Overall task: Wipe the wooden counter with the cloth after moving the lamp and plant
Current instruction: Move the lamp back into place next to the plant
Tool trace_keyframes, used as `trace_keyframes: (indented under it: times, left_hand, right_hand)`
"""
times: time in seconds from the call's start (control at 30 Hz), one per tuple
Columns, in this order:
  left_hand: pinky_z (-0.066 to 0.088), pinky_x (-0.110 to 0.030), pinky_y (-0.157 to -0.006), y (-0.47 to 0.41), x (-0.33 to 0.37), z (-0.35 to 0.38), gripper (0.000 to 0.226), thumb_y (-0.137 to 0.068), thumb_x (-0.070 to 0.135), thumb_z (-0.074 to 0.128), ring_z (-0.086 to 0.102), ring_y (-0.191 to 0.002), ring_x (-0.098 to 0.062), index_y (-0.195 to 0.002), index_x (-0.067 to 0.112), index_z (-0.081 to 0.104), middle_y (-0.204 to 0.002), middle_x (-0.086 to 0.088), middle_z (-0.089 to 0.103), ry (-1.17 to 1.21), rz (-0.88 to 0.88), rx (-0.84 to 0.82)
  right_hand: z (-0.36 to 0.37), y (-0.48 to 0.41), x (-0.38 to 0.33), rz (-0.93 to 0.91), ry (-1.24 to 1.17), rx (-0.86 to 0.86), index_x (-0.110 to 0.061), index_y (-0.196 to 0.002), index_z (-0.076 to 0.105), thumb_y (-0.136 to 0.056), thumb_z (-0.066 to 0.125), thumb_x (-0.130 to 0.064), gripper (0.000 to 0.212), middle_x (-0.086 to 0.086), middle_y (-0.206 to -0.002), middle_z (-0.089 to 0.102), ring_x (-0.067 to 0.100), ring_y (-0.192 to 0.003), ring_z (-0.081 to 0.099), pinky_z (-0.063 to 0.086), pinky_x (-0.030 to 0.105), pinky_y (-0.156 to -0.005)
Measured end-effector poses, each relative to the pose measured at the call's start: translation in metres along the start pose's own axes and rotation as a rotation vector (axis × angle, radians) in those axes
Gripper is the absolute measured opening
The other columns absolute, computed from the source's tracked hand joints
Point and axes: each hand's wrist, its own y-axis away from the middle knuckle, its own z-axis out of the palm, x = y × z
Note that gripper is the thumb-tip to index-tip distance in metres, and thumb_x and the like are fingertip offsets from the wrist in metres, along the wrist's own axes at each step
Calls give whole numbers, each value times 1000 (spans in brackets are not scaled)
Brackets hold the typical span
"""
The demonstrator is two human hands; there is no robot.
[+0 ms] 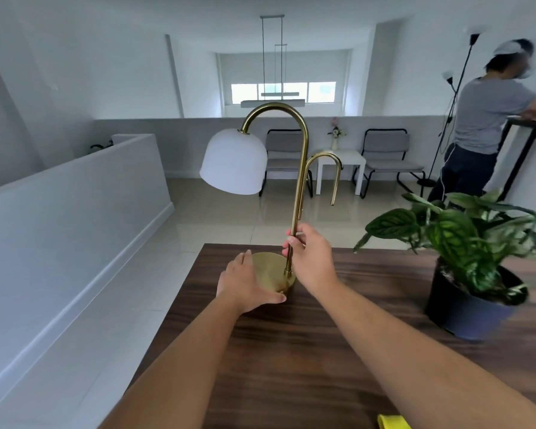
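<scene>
1. Yellow cloth lies at the near edge of the wooden counter.
2. Left hand cups the round brass base of the lamp, with the thumb along the near rim and the fingers round the far-left rim.
3. Right hand curls its fingers round the stem low down. The lamp is at the counter's far-left corner, its long axis upright.
4. Its top arches left, and the white shade opens downward.
5. Plant stands on the counter to the right, apart from the lamp.

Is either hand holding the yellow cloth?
No: the left hand holds the base of the brass, white-shaded lamp and the right hand grips its stem; the yellow cloth lies on the dark wooden counter.
</scene>
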Motion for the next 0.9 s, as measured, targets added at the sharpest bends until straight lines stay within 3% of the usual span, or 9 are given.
trace_keyframes:
  times: [0.43,0.73,0.9]
  left_hand:
    - [25,-41,-111,53,110,52,134,-46,76,66,24,-141,-22,-148,11,9,-155,-5,24,21,20,-43]
    - [21,-40,-113,54,129,78,134,-43,78,65,24,-141,-21,-147,12,14,-154,-5,25,26,3,-34]
    - [25,-39,-112,48,126,76,132,-42,80,65,28,-139,-21,-146,12,18,-152,-4,30,-4,26,-52]
  right_hand:
    - [-123,49,20,13,26,68,-32,-80,59,-91,50,-5,31,-4,-76,68,5,-67,64,51,16,-65]
    - [-143,49,41,10,71,38,-23,-88,62,-90,50,-4,22,0,-79,71,8,-71,65,49,10,-64]
    - [-144,45,46,18,82,24,-22,-91,61,-92,48,-5,21,2,-81,71,10,-74,65,48,16,-64]
